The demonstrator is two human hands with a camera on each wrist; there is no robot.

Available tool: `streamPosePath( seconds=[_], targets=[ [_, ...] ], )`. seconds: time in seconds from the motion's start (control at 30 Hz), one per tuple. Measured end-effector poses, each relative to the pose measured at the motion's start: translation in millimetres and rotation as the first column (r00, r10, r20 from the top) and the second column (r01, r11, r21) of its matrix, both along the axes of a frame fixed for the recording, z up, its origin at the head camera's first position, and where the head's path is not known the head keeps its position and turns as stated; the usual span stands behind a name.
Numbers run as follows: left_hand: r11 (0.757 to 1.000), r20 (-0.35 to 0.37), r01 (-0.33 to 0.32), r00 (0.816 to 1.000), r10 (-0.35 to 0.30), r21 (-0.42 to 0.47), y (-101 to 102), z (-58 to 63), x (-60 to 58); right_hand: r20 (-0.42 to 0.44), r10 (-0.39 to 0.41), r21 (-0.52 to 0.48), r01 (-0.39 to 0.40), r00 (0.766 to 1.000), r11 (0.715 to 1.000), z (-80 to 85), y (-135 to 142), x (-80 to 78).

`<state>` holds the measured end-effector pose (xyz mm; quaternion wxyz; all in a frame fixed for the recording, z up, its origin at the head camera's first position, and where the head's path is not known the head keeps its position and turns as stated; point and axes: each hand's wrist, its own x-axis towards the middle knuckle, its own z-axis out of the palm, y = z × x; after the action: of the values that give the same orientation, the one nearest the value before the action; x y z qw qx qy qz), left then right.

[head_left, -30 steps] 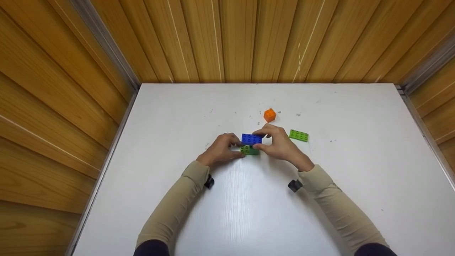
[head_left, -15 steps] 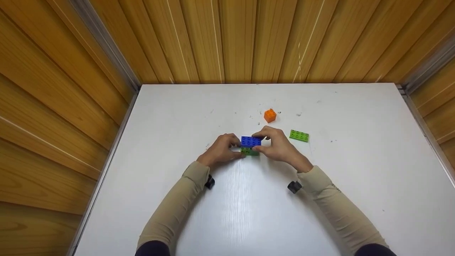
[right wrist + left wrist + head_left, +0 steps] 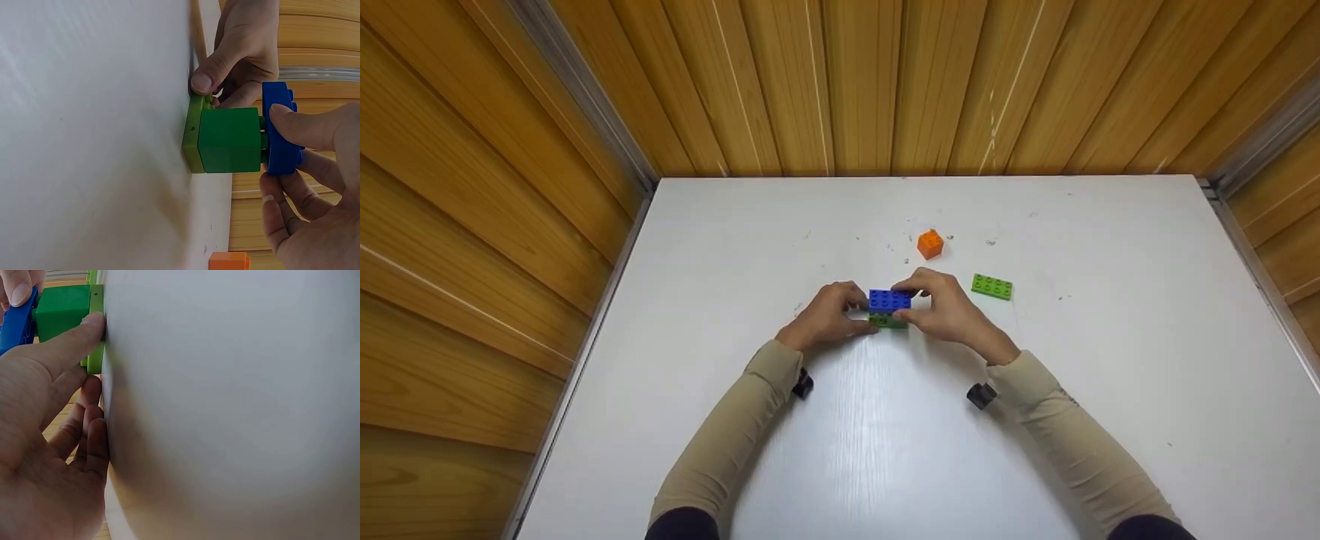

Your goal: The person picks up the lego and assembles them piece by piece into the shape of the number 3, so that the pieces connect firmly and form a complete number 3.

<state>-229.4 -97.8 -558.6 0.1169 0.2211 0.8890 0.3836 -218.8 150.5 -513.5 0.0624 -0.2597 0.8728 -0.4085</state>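
Observation:
My left hand (image 3: pixel 829 313) pinches one end of a thin lime-green building brick (image 3: pixel 193 135) lying flat on the table. On the other end of that lime brick stands a taller dark green building brick (image 3: pixel 230 140). Between thumb and fingers, my right hand (image 3: pixel 949 306) holds a thin blue building brick (image 3: pixel 889 301) over the dark green one. In the right wrist view, the dark green brick's studs (image 3: pixel 263 139) show at the blue brick's underside, with a narrow gap between the two bodies. Seen from the head, the blue brick covers most of the green stack.
Beyond the right hand sits an orange brick (image 3: pixel 930 244), with another thin lime-green brick (image 3: pixel 991 286) to its right. Both lie on the white table (image 3: pixel 735 247). Wood-look panels (image 3: pixel 862 90) stand along the back and sides.
My right hand has lowered the blue brick a little toward the dark green one, so it covers more of the stack from above. The left hand keeps its place.

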Motion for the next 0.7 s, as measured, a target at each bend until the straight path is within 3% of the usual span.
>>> streamPosePath(
  seconds=[0.4,0.7],
  targets=[
    [1.000,0.020,-0.021,1.000,0.021,0.007,-0.1,0.0,0.3,0.027,-0.006,0.007,0.005,1.000,1.000,-0.3,-0.9,-0.1],
    [1.000,0.004,-0.002,1.000,0.002,0.008,0.0,0.5,1.0,0.017,-0.001,-0.009,0.001,1.000,1.000,-3.0,-1.6,-0.7]
  ],
)
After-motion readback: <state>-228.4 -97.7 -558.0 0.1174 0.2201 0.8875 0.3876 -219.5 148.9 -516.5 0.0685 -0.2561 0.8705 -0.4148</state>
